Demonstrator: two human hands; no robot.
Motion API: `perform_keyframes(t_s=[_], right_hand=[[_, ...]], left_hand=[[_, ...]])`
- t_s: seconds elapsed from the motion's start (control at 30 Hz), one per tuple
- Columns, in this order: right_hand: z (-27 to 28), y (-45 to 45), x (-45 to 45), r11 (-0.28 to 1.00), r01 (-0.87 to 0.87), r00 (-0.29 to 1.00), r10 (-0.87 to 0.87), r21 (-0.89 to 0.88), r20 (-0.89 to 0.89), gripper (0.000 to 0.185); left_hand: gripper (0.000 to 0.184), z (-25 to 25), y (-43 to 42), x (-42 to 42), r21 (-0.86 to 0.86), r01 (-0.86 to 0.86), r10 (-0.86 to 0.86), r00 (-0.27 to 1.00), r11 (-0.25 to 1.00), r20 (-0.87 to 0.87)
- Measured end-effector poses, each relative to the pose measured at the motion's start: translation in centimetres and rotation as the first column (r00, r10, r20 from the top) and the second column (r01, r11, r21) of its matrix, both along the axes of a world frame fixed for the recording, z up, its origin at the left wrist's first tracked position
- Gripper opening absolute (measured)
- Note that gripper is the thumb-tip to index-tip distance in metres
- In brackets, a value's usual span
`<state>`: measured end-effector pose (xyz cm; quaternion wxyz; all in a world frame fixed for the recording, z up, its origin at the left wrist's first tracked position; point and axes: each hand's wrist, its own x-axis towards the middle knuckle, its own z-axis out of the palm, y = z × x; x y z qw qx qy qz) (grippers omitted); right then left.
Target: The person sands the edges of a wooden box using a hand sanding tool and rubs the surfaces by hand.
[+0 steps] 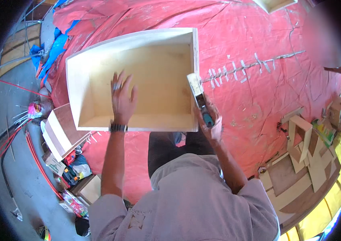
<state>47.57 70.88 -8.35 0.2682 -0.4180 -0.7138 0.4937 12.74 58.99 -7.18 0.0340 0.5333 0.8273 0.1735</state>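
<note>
A pale wooden box [150, 80] with an open top lies in front of me on a red sheet [242, 136]. Over the box's left part is my left hand [123, 98], fingers apart and holding nothing, with a dark band at the wrist. My right hand [210, 120] is wrapped round a narrow hand tool [199, 96] with a pale block at its far end and a teal part near my fingers. The tool is beside the box's right edge; whether it touches the edge I cannot tell.
Wooden offcuts and boards [299, 160] lie at the lower right. Left of the box stand a wooden piece [60, 128], bags [74, 168] and red hoses [40, 160]. A taped seam [254, 64] crosses the sheet. Another box [275, 5] shows at the top.
</note>
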Motion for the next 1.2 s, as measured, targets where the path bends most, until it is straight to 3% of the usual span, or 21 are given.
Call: perform_keyframes(t_s=[0.2, 0.3, 0.4, 0.43, 0.6, 0.67, 0.7, 0.8, 0.87, 0.93, 1.0, 1.07, 1.13, 1.2], right_hand=[[1.5, -2.4, 0.0, 0.995, 0.099, 0.987, -0.095, -0.029, 0.131, 0.062], [1.7, -5.1, 1.7, 0.995, 0.092, 0.978, -0.098, 0.043, 0.184, 0.064], [1.5, -6.3, 1.8, 0.991, 0.129, 0.960, -0.137, 0.048, 0.243, 0.064], [1.9, -5.3, 0.8, 0.988, 0.144, 0.963, -0.154, 0.059, 0.221, 0.064], [0.3, 2.7, -4.8, 0.982, 0.179, 0.974, -0.184, 0.054, 0.130, 0.063], [-1.5, 6.6, -7.8, 0.945, 0.304, 0.952, -0.304, -0.116, 0.021, 0.060], [-0.6, 9.0, -9.3, 0.935, 0.323, 0.945, -0.313, -0.144, 0.092, 0.058], [-1.0, 13.8, -11.7, 0.970, 0.241, 0.970, -0.240, -0.024, 0.035, 0.061], [-0.5, 13.1, -11.1, 0.956, 0.266, 0.963, -0.258, -0.122, 0.071, 0.062], [-3.2, 9.0, -7.9, 0.957, 0.269, 0.963, -0.266, -0.107, 0.039, 0.063], [-2.5, 2.3, -3.4, 0.976, 0.210, 0.972, -0.202, -0.058, 0.118, 0.063], [-0.6, -3.4, -0.2, 0.981, 0.134, 0.964, -0.162, 0.142, 0.209, 0.062], [1.6, -7.2, 1.1, 0.978, 0.205, 0.940, -0.190, -0.024, 0.285, 0.060], [1.0, -7.3, 1.0, 0.980, 0.193, 0.939, -0.200, 0.053, 0.278, 0.060]], left_hand=[[0.095, -1.6, 18.5, -8.0, 0.031, 0.269, -0.262, 0.954, 0.963, -0.147], [0.096, -4.3, 23.6, -11.7, -0.095, 0.360, -0.370, 0.919, 0.928, -0.136], [0.081, -3.3, 24.8, -11.2, -0.305, 0.319, -0.263, 0.941, 0.897, 0.212], [0.078, -2.4, 25.8, -10.6, -0.552, 0.246, -0.193, 0.969, 0.797, 0.154], [0.067, -2.7, 25.1, -10.3, -0.445, 0.247, -0.186, 0.966, 0.861, 0.178], [0.068, -2.9, 25.1, -10.4, -0.447, 0.238, -0.186, 0.970, 0.862, 0.158], [0.070, -3.1, 25.1, -10.5, -0.456, 0.226, -0.183, 0.973, 0.861, 0.138], [0.072, -2.2, 25.3, -10.1, -0.491, 0.223, -0.191, 0.975, 0.842, 0.116], [0.072, -1.8, 25.1, -9.8, -0.496, 0.226, -0.202, 0.974, 0.838, 0.104], [0.071, -2.3, 25.2, -10.1, -0.471, 0.226, -0.214, 0.974, 0.853, 0.078], [0.071, -2.5, 25.2, -10.2, -0.481, 0.223, -0.209, 0.974, 0.848, 0.083], [0.068, -2.6, 25.2, -10.2, -0.445, 0.229, -0.220, 0.973, 0.866, 0.073], [0.061, -2.6, 24.8, -10.0, -0.362, 0.246, -0.246, 0.968, 0.899, 0.047], [0.063, -2.9, 24.9, -10.3, -0.369, 0.240, -0.239, 0.970, 0.898, 0.050]])
